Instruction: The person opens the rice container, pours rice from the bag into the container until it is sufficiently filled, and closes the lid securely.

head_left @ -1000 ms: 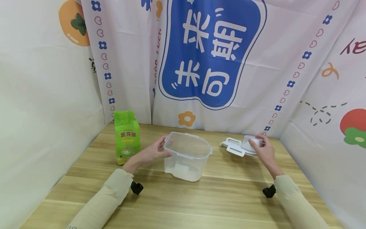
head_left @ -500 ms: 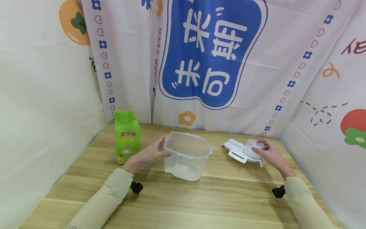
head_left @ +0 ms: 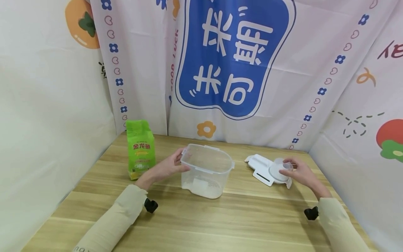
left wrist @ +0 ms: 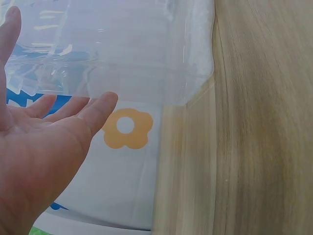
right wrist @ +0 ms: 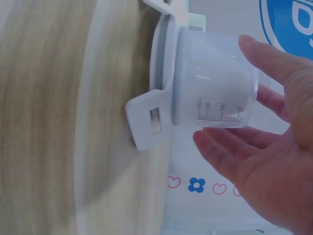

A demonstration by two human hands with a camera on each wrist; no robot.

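Observation:
A clear plastic food container (head_left: 217, 180) stands upright mid-table, with something whitish low inside it. My left hand (head_left: 167, 168) is at its left side, thumb and fingers spread around the rim's corner. In the left wrist view, the extended fingers (left wrist: 100, 110) are right at the clear wall. On the right, a white lid (head_left: 259, 163) with side flaps lies on the table. Seated on it is a clear measuring cup (right wrist: 215, 78), base upward, marked in millilitres. My right hand (head_left: 302, 172) surrounds the cup loosely; in the right wrist view a gap shows below it, above the fingertips (right wrist: 200, 139).
A green packaged bag (head_left: 140, 150) stands upright behind my left wrist. Printed white curtains (head_left: 145, 87) hang along the back and sides of the wooden table (head_left: 201, 224). A black wrist camera sits on each sleeve cuff.
The lid with the cup has come down flat and slightly nearer to me. My right hand has moved right and its fingers have loosened around the cup. My left hand and the container stay put.

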